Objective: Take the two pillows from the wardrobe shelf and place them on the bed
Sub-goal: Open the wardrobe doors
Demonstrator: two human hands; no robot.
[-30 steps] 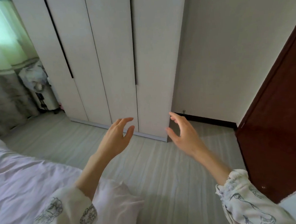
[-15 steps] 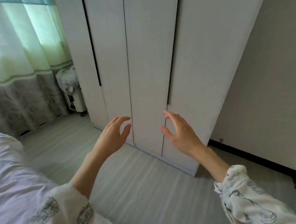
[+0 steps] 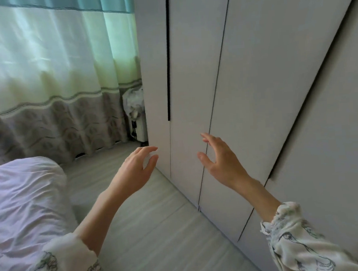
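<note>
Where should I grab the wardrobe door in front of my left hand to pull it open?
Probably at the dark vertical recess along that wardrobe door's left edge. No knob shows, so hook your left hand fingers into the slot from the front and pull toward you. Both hands are empty.

A white wardrobe [image 3: 265,87] with closed doors and dark vertical handle strips fills the right side. Both hands are raised in front of it, holding nothing: the left hand [image 3: 135,172] with fingers loosely spread near the wardrobe's lower left corner, the right hand [image 3: 221,162] with fingers extended before a door seam. Both arms wear patterned white sleeves. A bed [image 3: 24,205] with rumpled pale sheets lies at lower left on the light wooden floor [image 3: 151,232]. A green-and-grey curtain [image 3: 53,80] hangs behind, with a white appliance [image 3: 138,121] beside the wardrobe.
</note>
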